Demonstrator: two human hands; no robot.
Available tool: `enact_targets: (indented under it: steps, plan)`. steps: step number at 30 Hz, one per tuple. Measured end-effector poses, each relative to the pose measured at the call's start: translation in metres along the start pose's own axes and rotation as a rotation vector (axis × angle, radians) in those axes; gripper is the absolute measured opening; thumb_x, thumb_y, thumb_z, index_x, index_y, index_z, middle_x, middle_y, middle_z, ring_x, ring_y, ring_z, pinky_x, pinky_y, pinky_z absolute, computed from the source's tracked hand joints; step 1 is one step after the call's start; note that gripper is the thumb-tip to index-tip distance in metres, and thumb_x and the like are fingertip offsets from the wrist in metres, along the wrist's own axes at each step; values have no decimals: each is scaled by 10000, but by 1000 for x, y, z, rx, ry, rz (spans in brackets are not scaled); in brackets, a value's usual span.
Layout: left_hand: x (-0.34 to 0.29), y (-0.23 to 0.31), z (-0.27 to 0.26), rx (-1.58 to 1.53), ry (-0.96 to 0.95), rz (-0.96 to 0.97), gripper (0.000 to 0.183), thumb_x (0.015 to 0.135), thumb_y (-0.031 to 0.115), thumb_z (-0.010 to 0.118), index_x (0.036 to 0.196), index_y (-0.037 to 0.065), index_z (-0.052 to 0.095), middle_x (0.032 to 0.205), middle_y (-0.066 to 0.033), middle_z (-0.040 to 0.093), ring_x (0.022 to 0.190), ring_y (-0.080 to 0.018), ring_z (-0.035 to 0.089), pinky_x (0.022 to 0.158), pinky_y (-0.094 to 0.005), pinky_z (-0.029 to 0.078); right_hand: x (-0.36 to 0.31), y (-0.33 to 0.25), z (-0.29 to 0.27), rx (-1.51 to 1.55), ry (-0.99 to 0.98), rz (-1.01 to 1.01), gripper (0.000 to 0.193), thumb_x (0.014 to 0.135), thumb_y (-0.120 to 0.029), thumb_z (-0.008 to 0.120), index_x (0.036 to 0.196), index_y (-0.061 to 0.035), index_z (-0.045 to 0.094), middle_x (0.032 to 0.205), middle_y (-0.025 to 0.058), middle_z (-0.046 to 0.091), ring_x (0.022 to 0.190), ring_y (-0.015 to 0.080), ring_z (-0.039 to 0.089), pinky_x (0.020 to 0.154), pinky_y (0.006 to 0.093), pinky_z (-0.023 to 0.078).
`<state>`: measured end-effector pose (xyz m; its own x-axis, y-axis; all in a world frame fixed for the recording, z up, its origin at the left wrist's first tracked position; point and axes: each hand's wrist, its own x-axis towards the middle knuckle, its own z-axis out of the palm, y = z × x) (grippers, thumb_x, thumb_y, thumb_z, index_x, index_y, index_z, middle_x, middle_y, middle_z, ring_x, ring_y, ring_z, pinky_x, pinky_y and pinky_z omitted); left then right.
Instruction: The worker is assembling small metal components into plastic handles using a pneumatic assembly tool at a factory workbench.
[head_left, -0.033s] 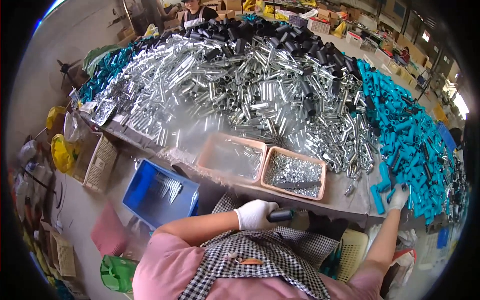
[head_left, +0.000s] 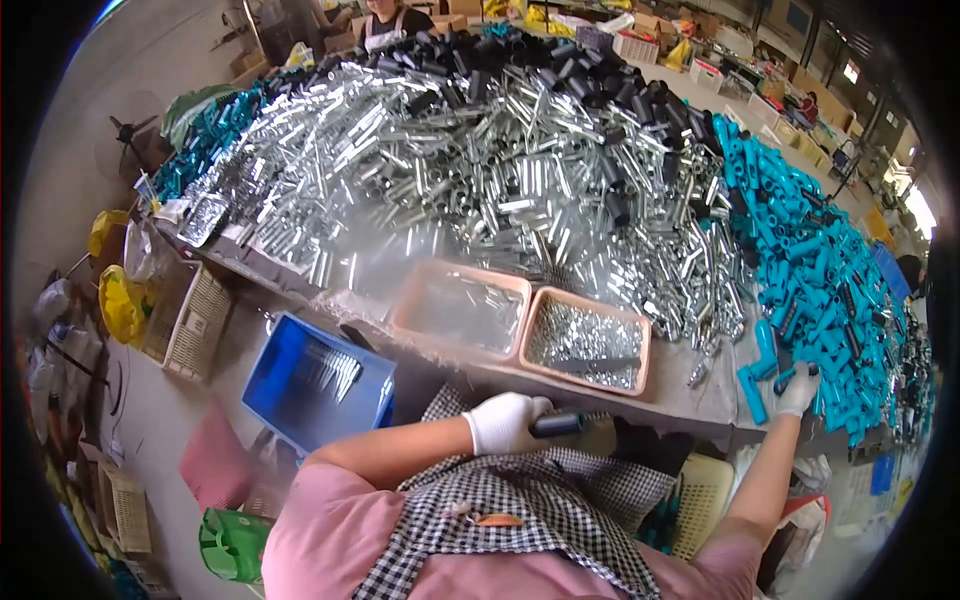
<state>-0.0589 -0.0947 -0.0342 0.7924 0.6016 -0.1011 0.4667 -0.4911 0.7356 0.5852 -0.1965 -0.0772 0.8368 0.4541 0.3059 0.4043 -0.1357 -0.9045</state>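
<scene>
My left hand [head_left: 503,424], in a white glove, is closed around a dark tube [head_left: 558,425] in front of my checked apron. The tube lies about level and points right. At the right, my gloved right hand [head_left: 797,391] reaches to the near edge of a heap of teal tubular parts [head_left: 800,270]. Its fingers are closed on a short dark tube [head_left: 783,383], partly hidden by the glove. A loose teal tube [head_left: 752,393] lies just left of that hand. Ahead, a big heap of shiny metal tubes [head_left: 400,150] covers the table, with black tubes [head_left: 610,90] along its far side.
Two pink trays stand at the table's near edge: one tray [head_left: 410,325] with a few metal pieces, another [head_left: 648,350] full of small metal parts. Below left are a blue bin [head_left: 370,405] and a beige crate [head_left: 200,325]. A person [head_left: 398,22] is behind the heap.
The view has shifted slightly. At my right hand, the dark tube shows more clearly between the fingers. My left hand keeps its hold on the other dark tube.
</scene>
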Motion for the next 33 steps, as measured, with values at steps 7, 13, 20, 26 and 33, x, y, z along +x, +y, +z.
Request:
enact_targets:
  steps: [7,13,20,26,33]
  plan:
    - [-8,7,-43,315,153,17,419,727,348,798,982,51,651,764,-186,668,698,-359,673,644,-425,543,-197,-253,94,414,-753,293,537,789,-98,533,1311,23,493,1035,133,655,748,208,653,629,354,581]
    - [-18,15,-46,569,113,152,361,684,219,760,967,68,595,781,-141,644,681,-345,654,627,-449,529,-280,-256,120,173,-1354,338,511,767,-55,736,1241,28,567,1056,71,632,919,145,613,825,317,521]
    - [-16,1,-25,345,-148,-40,358,671,205,794,928,44,605,729,-145,646,725,-300,673,644,-429,532,-306,-248,133,47,-1273,-829,399,702,-89,779,1077,-35,654,886,96,645,704,260,637,662,360,527]
    - [-1,-40,-2,-719,-1263,-127,230,751,138,731,885,-8,615,663,-34,622,563,-118,606,494,-272,466,-317,-268,148,164,-1279,-1606,158,668,-131,761,728,-69,628,690,69,528,575,242,505,484,376,402]
    - [-18,-21,0,586,62,104,248,715,207,700,873,53,588,728,-120,633,664,-320,655,578,-436,520,-333,-250,146,64,-1422,530,247,819,-141,678,1001,15,619,810,87,599,672,202,605,597,342,532]
